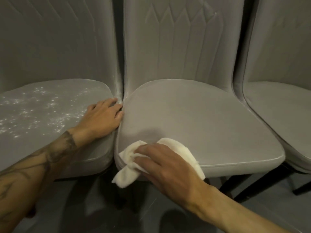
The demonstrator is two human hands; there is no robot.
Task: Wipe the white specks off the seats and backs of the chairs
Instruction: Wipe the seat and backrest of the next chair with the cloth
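Three grey, velvet-textured upholstered chairs with stitched backs are set side by side on a grey floor (101, 207): left chair (55, 47), middle chair (193, 115), right chair (286, 106). White specks (33, 111) are scattered over the left seat. The left hand (102, 118) is rested on that seat's right edge, fingers loosely extended, nothing held. One crumpled white cloth (181, 152) is pressed onto the middle seat's front left corner by the right hand (168, 167), fingers extended.

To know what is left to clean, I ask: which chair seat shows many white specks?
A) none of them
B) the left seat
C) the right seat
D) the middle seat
B: white specks lie scattered over the left seat, while the middle seat, where the right hand presses the cloth, looks clean.
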